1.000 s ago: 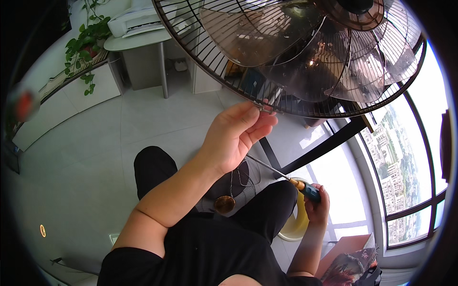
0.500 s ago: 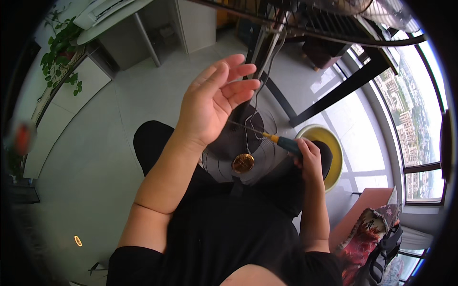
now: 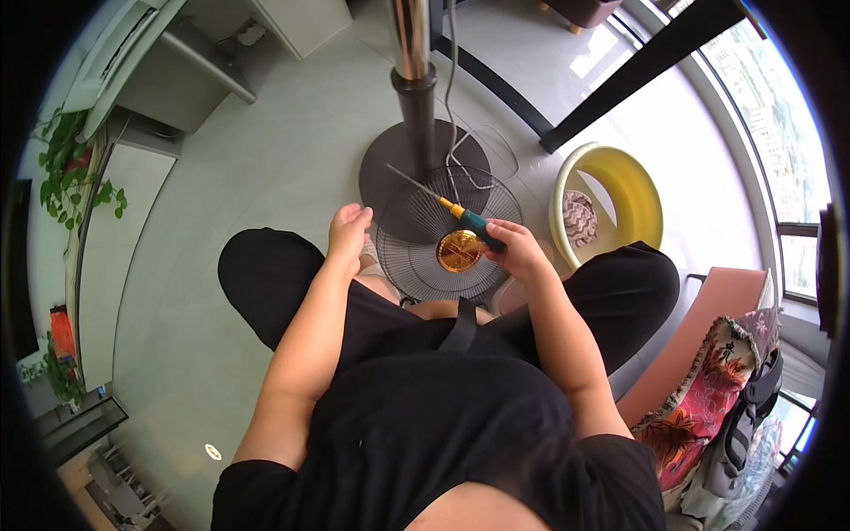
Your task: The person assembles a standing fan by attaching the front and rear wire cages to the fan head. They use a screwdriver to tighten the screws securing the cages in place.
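My right hand (image 3: 518, 248) grips the dark green handle of a screwdriver (image 3: 472, 224). Its yellow collar and thin shaft point up and left, over a round black wire fan grille (image 3: 412, 265). A shiny gold disc (image 3: 459, 251) marks the grille's centre. Left of the grille, my left hand (image 3: 348, 234) is raised with its fingers curled together at the tips; anything between them is too small to make out. Behind the grille stands the fan's dark round base (image 3: 381, 168), with a pole (image 3: 413, 80) rising from it.
A yellow-green basin (image 3: 567, 190) with a patterned cloth (image 3: 580, 219) inside stands to the right. A grey cord (image 3: 453, 97) runs down beside the pole. Black frame legs (image 3: 637, 80) slant behind. A pink board (image 3: 699, 327) and red patterned fabric (image 3: 708, 389) lie at lower right.
My left hand has come down from high in front, its spread fingers now curled. My view has tilted downward, and the fan's upper grille has left it. The screwdriver stays in my right hand.
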Demonstrator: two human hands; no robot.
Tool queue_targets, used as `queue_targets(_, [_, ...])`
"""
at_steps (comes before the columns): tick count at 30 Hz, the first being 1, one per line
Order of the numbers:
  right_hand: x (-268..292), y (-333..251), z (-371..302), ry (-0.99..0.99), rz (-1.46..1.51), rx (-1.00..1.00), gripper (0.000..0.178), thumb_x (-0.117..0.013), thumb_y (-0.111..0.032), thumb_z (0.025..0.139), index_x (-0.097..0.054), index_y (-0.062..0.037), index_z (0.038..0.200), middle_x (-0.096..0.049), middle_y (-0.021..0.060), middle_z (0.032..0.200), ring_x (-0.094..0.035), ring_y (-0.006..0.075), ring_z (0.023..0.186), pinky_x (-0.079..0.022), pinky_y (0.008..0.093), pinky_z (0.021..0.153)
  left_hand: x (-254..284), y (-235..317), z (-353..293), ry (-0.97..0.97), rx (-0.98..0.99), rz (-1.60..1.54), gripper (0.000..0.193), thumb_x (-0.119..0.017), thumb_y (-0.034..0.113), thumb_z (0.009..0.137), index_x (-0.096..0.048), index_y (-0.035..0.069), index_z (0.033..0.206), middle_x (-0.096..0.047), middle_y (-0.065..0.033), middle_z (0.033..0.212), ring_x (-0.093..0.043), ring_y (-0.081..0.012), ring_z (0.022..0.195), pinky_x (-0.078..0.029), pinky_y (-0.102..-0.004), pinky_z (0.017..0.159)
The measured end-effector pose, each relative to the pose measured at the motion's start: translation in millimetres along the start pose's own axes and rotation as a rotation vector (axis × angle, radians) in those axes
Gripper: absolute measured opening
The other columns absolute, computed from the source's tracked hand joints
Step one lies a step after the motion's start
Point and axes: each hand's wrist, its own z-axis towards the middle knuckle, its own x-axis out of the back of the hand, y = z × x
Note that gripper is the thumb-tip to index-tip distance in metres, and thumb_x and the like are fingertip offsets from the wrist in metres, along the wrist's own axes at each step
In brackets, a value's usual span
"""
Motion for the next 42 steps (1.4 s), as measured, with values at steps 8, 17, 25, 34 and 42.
queue_targets(8, [32.4, -23.6, -37.8, 0.020, 0.158, 0.030, 0.024, -0.050, -0.019, 0.083, -0.053, -0.0007, 0.098, -0.059, 0.0114, 0.073, -0.051, 0.0120, 0.049, -0.042, 0.0207, 0.042, -33.3, -66.7, 102.8, -0.110, -0.018, 0.441, 0.095, -0.074, 0.033, 0.064, -0.018, -0.007, 0.130, -0.034, -0.0221, 0.129, -0.036, -0.0282, 0.119, -0.033, -0.0340, 0.094])
queue_targets(17, [30.9, -32.8, -58.9, -0.129, 0.175, 0.116, 0.027, -0.050, -0.020, 0.081, -0.056, 0.0023, 0.095, -0.058, 0.0094, 0.069, -0.049, 0.0109, 0.046, -0.038, 0.0203, 0.040, -47.7, -36.4, 62.1, -0.308, 0.022, 0.286, 0.036, -0.076, 0.026, 0.064, -0.045, 0.010, 0.075, -0.043, 0.0030, 0.060, -0.040, -0.0075, 0.049, -0.036, -0.0210, 0.046])
queue_targets(25, [54.8, -62.8, -125.3, -0.300, 0.131, 0.397, 0.031, -0.049, -0.025, 0.079, -0.056, 0.0036, 0.088, -0.054, 0.0092, 0.059, -0.037, 0.0081, 0.034, -0.028, 0.0198, 0.033, -49.0, -25.3, -17.4, -0.124, -0.587, 0.559, 0.044, -0.080, 0.026, 0.051, -0.042, 0.006, 0.060, -0.041, -0.0005, 0.053, -0.037, -0.0114, 0.048, -0.035, -0.0268, 0.045])
queue_targets(34, [88.1, -86.2, -194.1, -0.361, 0.543, 0.894, 0.040, -0.048, -0.033, 0.082, -0.043, 0.0007, 0.101, -0.048, 0.0105, 0.066, -0.037, 0.0093, 0.039, -0.032, 0.0184, 0.036, -22.8, 38.6, -130.4, -0.184, -1.063, 0.661, 0.039, -0.078, 0.023, 0.047, -0.044, 0.006, 0.057, -0.045, -0.0027, 0.050, -0.043, -0.0160, 0.044, -0.036, -0.0279, 0.043])
queue_targets(42, [45.5, -121.4, -213.5, -0.157, 0.346, 1.130, 0.039, -0.055, -0.020, 0.083, -0.040, -0.0004, 0.114, -0.052, 0.0097, 0.083, -0.045, 0.0103, 0.056, -0.036, 0.0182, 0.051, 24.3, 84.7, -182.2, 0.032, -1.243, 0.477, 0.041, -0.080, 0.017, 0.044, -0.042, 0.007, 0.055, -0.040, -0.0007, 0.047, -0.036, -0.0106, 0.039, -0.031, -0.0232, 0.039])
